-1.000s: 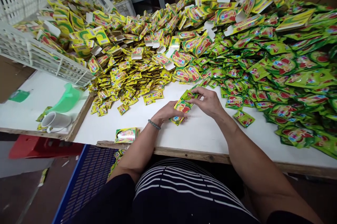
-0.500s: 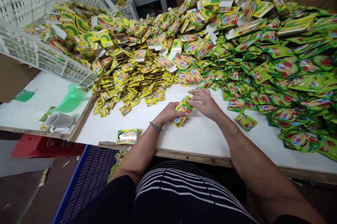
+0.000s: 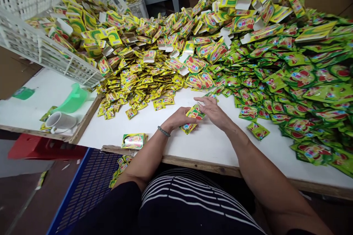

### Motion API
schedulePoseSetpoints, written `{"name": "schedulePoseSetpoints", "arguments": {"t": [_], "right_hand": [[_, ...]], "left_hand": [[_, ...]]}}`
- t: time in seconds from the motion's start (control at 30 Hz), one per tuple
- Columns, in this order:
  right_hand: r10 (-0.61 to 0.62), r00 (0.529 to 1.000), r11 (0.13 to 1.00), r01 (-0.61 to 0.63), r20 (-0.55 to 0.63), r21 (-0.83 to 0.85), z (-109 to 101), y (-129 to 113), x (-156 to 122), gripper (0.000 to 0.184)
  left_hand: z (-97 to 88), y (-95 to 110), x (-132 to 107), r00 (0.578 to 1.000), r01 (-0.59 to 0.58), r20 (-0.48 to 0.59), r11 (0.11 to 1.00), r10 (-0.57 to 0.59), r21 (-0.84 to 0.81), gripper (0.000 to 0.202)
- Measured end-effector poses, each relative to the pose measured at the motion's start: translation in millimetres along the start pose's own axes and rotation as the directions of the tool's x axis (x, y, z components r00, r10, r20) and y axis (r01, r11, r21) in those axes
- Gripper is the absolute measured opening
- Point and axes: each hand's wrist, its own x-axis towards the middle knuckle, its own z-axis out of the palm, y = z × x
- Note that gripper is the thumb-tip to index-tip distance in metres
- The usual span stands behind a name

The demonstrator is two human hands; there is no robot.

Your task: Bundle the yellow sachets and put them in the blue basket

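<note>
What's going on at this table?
A person's left hand grips a small printed box over the white table. The right hand is at the box's upper end, fingers partly extended. Another box lies near the front edge. Yellow packets and green packets lie heaped beyond.

A person's left hand (image 3: 179,118) grips a small box (image 3: 195,113) over a white table (image 3: 211,145), the right hand (image 3: 215,113) at the box's far end. Yellow packets (image 3: 135,83) spread beyond and left of the grip, green packets (image 3: 296,95) heap to its right, and a second box (image 3: 133,141) lies left of it, nearer the body.
</note>
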Motion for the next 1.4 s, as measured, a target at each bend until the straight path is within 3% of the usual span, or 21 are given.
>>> {"name": "schedulePoseSetpoints", "arguments": {"t": [0.23,0.33,0.4,0.47,0.63,0.77,0.97,1.13,1.3,1.4], "right_hand": [[0.007,0.998,0.999,-0.005,0.062,-0.041,5.9,-0.2,1.8,0.046],[-0.025,0.992,0.997,0.015,-0.126,-0.08,2.2,1.9,1.9,0.038],[-0.093,0.96,0.99,0.062,-0.266,-0.124,0.6,1.4,1.0,0.031],[-0.161,0.94,0.981,0.119,-0.302,-0.153,1.9,-0.5,-0.1,0.025],[-0.164,0.971,0.982,0.144,-0.176,-0.124,12.0,-2.4,-0.2,0.034],[-0.122,0.989,0.99,0.114,-0.089,-0.087,12.0,0.1,1.7,0.042],[-0.146,0.968,0.98,0.114,-0.203,-0.16,12.3,-5.7,3.1,0.034],[-0.175,0.979,0.976,0.158,-0.105,-0.15,22.8,-10.2,4.9,0.035],[-0.081,0.923,0.994,0.101,-0.377,0.035,13.2,-12.1,3.9,0.029],[0.061,0.957,0.958,0.024,-0.285,0.286,12.9,-10.8,3.1,0.039]], "left_hand": [[0.1,-7.6,7.0,0.993,-0.095,-0.068,0.995,0.097,0.027,0.04],[2.1,-6.1,9.4,0.979,-0.161,-0.129,0.987,0.157,-0.018,0.042],[3.4,-4.4,9.4,0.971,-0.184,-0.158,0.982,0.176,-0.035,0.043],[4.4,-3.6,8.0,0.965,-0.201,-0.183,0.979,0.19,-0.044,0.041],[6.1,-3.3,2.5,0.957,-0.219,-0.22,0.969,0.19,-0.114,0.041],[7.7,1.7,1.4,0.981,-0.134,-0.162,0.98,0.109,-0.15,0.045],[6.9,-0.2,5.7,0.984,-0.131,-0.128,0.99,0.123,-0.058,0.037],[4.5,-8.0,8.5,0.966,-0.198,-0.164,0.98,0.201,0.039,0.031],[7.3,-1.5,8.8,0.968,-0.194,-0.181,0.976,0.174,-0.097,0.042],[6.2,1.6,7.8,0.935,-0.286,-0.265,0.944,0.238,-0.162,0.056]]}}
